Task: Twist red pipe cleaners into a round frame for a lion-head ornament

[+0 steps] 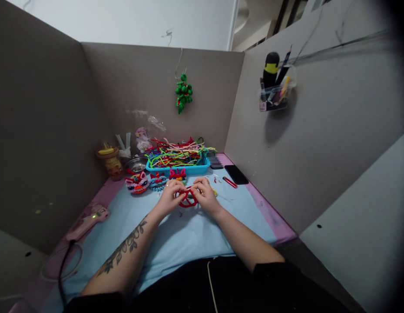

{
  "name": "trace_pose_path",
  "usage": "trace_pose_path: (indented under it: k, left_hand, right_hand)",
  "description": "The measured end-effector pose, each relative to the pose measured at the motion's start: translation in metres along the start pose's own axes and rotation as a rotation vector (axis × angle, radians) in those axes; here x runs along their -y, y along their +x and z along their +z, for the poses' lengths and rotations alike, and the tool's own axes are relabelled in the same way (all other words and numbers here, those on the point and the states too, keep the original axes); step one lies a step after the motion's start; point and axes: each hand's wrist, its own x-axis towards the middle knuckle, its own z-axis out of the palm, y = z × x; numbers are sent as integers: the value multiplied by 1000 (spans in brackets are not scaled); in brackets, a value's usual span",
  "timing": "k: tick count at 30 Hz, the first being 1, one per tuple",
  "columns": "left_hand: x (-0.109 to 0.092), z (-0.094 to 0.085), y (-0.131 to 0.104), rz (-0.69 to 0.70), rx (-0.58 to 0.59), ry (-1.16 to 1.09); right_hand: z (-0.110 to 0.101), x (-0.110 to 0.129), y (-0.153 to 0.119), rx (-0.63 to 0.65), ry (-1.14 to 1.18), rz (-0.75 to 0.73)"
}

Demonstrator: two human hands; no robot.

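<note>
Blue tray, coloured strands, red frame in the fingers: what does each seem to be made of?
The tray looks like plastic: smooth, with an even moulded rim. The strands look matte, perhaps fuzzy craft wire: they curve loosely yet stay raised. The red frame seems similar: matte, holding its bends.

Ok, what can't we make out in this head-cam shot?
Head view, all:
- Red frame: pinch points covered by left hand and right hand.
- Yellow item: mostly behind right hand.
- Black cable: far end cut off by bottom edge.
- Wall bin: small contents blurred.
- Dark thing beside tray: pixelated.
</note>
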Motion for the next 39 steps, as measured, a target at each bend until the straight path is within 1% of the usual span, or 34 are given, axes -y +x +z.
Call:
trace_pose_path:
  k: [5, 7, 10, 13, 15, 17, 19, 21, 23, 26, 29, 33, 36, 39]
  left_hand:
    - [-2, -1, -2, 34, -127, 87]
    - [-3, -1, -3, 35, -151, 110]
    - [-5, 0, -3, 15, -170, 77]
    - [-8, 1, -1, -36, -178, 5]
    - [-9, 3, 0, -104, -179, -25]
    - [-9, 4, 0, -181, -185, -28]
    - [-9, 5, 0, -219, -186, -15]
    - [-8, 5, 0, -202, -195, 4]
    - [-8, 4, -2, -151, -243, 41]
    - [-7, 3, -5, -72, -313, 164]
    - [-8, 4, -10, 2, -277, 302]
    - [-11, 6, -13, 83, -224, 436]
    - [-13, 7, -13, 108, -214, 498]
    - [-13, 8, -12, 100, -187, 517]
  right_hand:
    - [1, -1, 0, 1, 15, 4]
    - [1, -1, -1, 0, 2, -7]
    - [1, 0, -2, -16, -33, -45]
    - [1, 1, -3, -40, -86, -99]
    - [2, 3, -5, -48, -131, -149]
    - [2, 4, -7, -55, -169, -199]
    - [1, 5, -7, -52, -181, -211]
    - [-1, 5, -5, -42, -163, -167]
    - [-2, 4, -2, -50, -110, -90]
    - [-3, 0, 1, -83, 0, 12]
    - [-2, -1, 2, -81, 62, 53]
    - [1, 1, 0, -64, 83, 60]
    - [2, 2, 0, -43, 101, 59]
    - [2, 2, 0, -31, 124, 58]
